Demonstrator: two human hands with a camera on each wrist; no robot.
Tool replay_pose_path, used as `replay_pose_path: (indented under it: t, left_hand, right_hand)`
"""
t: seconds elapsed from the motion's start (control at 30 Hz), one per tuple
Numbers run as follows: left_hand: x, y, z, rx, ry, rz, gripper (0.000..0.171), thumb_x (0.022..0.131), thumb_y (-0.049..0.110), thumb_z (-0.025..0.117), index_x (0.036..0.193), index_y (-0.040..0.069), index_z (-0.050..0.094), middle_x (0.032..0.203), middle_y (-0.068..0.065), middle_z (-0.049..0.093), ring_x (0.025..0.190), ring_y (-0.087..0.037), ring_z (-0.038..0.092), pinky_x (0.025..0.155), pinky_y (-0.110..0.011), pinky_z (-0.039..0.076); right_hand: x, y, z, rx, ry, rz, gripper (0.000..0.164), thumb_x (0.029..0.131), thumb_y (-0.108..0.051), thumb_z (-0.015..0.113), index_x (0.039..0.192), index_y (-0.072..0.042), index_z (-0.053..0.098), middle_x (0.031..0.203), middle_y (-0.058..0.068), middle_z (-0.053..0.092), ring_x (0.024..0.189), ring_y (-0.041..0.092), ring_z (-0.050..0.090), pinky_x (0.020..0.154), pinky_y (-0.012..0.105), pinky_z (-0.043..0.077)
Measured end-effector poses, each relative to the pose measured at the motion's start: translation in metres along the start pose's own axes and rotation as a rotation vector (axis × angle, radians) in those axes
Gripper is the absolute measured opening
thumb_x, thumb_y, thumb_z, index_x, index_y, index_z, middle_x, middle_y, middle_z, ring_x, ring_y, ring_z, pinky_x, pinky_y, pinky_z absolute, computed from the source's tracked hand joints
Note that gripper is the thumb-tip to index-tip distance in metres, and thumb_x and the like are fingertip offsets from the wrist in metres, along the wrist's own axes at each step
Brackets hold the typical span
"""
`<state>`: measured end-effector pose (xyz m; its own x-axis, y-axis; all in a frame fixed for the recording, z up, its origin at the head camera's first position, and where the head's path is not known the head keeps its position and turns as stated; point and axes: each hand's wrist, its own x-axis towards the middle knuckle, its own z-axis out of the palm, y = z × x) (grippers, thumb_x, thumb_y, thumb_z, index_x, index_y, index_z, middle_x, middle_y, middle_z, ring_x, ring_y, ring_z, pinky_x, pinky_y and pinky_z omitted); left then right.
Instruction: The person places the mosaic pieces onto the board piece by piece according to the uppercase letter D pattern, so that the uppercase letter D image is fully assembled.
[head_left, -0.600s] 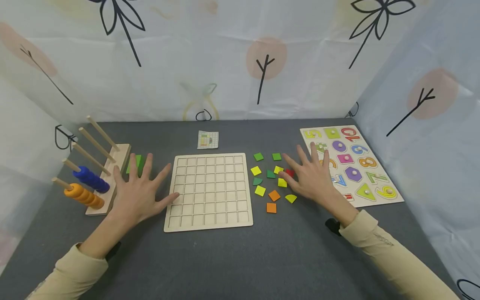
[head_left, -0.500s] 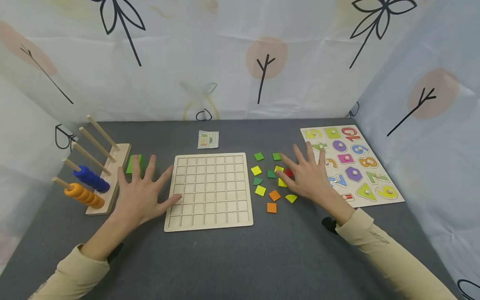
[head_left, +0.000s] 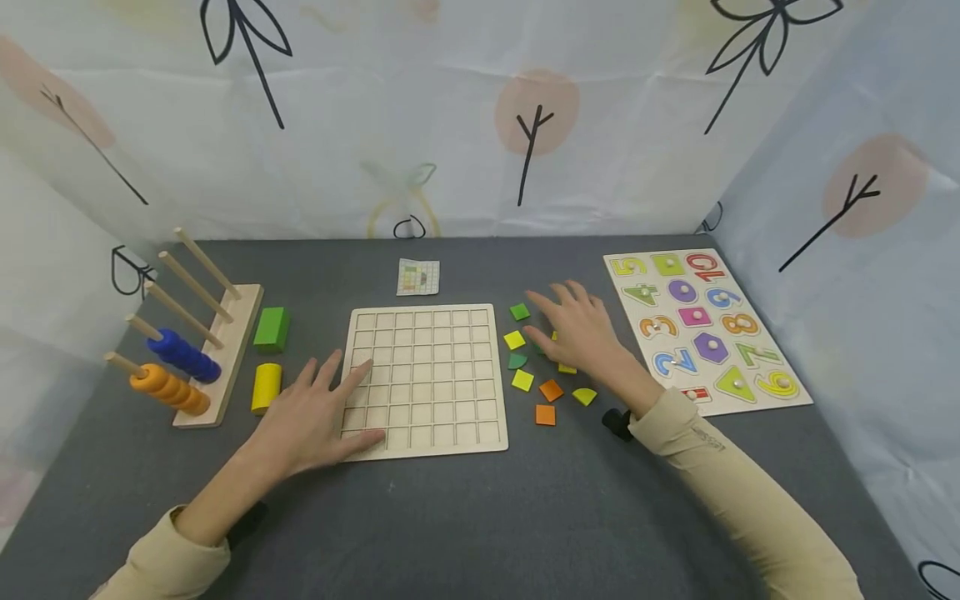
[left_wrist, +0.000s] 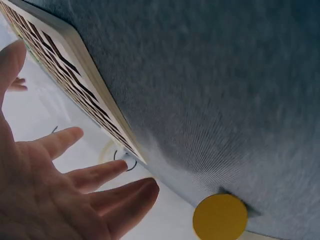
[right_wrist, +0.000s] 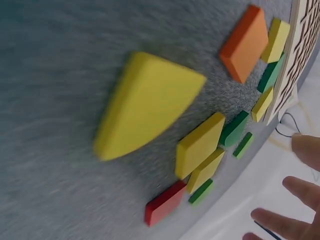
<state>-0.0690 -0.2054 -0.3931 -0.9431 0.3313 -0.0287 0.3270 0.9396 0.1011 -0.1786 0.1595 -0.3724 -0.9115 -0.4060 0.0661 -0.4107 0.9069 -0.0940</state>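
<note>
My left hand [head_left: 311, 421], fingers spread, is at the left edge of a wooden grid board [head_left: 450, 375]; its thumb and index finger overlap the squares. In the left wrist view this hand [left_wrist: 55, 200] holds nothing. My right hand [head_left: 581, 333] hovers over the small coloured tiles, its fingers apart and loosely bent. Among them are a yellow rounded tile [right_wrist: 145, 105], an orange tile [right_wrist: 245, 45], a dark green tile [right_wrist: 234, 129] and a red tile [right_wrist: 165, 202]. In the head view the right hand hides the red one.
Left stands a peg stacker [head_left: 232, 325] with blue rings [head_left: 183, 357] and orange rings [head_left: 168, 390]. Beside it are a green block [head_left: 272, 330] and a yellow cylinder [head_left: 266, 387]. A patterned card [head_left: 417, 277] lies behind the board; a number puzzle [head_left: 705, 333] is at right.
Both hands have moved inward: the left toward the right onto the board's edge, uncovering the yellow cylinder; the right leftward off the number puzzle and over the tiles.
</note>
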Motion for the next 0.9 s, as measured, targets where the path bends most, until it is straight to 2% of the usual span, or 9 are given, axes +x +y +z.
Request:
replay_pose_path:
  t: [0.1,0.23,0.37,0.5,0.7,0.9]
  left_hand:
    - [-0.002,0.001,0.001,-0.057,-0.034,-0.006,0.101,0.078,0.067,0.076,0.155,0.011,0.044,0.155,-0.035,0.039,0.131,-0.064,0.047,0.086,-0.069,0.053]
    - [-0.005,-0.001,0.003,-0.123,-0.09,-0.02,0.108,0.074,0.069,0.079,0.157,0.01,0.041,0.158,-0.035,0.034,0.136,-0.062,0.043,0.088,-0.071,0.051]
    - [-0.006,-0.004,0.006,-0.141,-0.118,-0.013,0.115,0.07,0.071,0.081,0.156,0.008,0.04,0.16,-0.034,0.032,0.14,-0.061,0.04,0.088,-0.071,0.051]
    - [-0.006,-0.006,0.007,-0.125,-0.112,0.007,0.117,0.067,0.071,0.083,0.154,0.005,0.043,0.159,-0.034,0.034,0.14,-0.06,0.04,0.087,-0.071,0.051]
    - [-0.006,-0.008,0.007,-0.13,-0.109,0.021,0.115,0.067,0.071,0.083,0.153,0.004,0.045,0.159,-0.033,0.034,0.14,-0.059,0.04,0.092,-0.069,0.051]
    - [-0.005,-0.009,0.008,-0.122,-0.099,0.031,0.113,0.067,0.07,0.084,0.151,0.004,0.048,0.158,-0.033,0.036,0.14,-0.056,0.043,0.093,-0.067,0.051]
  right_hand:
    - [0.012,0.0,0.002,0.048,-0.035,-0.008,0.059,0.097,-0.034,0.07,0.15,-0.014,0.053,0.146,0.022,0.055,0.137,0.045,0.049,0.097,0.062,0.051]
    - [0.026,0.002,0.005,0.11,-0.109,0.001,0.057,0.097,-0.024,0.071,0.15,-0.01,0.052,0.145,0.021,0.055,0.129,0.043,0.055,0.086,0.054,0.056]
    - [0.036,0.002,0.008,0.16,-0.174,0.013,0.056,0.098,-0.017,0.068,0.15,-0.007,0.051,0.15,0.021,0.051,0.133,0.042,0.052,0.092,0.053,0.055]
    - [0.043,0.0,0.011,0.199,-0.208,-0.006,0.051,0.098,-0.01,0.065,0.148,-0.005,0.053,0.15,0.02,0.052,0.136,0.042,0.051,0.098,0.053,0.053]
    - [0.048,-0.005,0.012,0.208,-0.248,-0.044,0.049,0.099,-0.006,0.063,0.147,-0.004,0.054,0.147,0.02,0.056,0.131,0.039,0.057,0.09,0.046,0.054]
    - [0.05,-0.008,0.012,0.205,-0.24,-0.028,0.046,0.098,-0.005,0.066,0.143,-0.002,0.058,0.141,0.021,0.06,0.126,0.037,0.06,0.088,0.044,0.056]
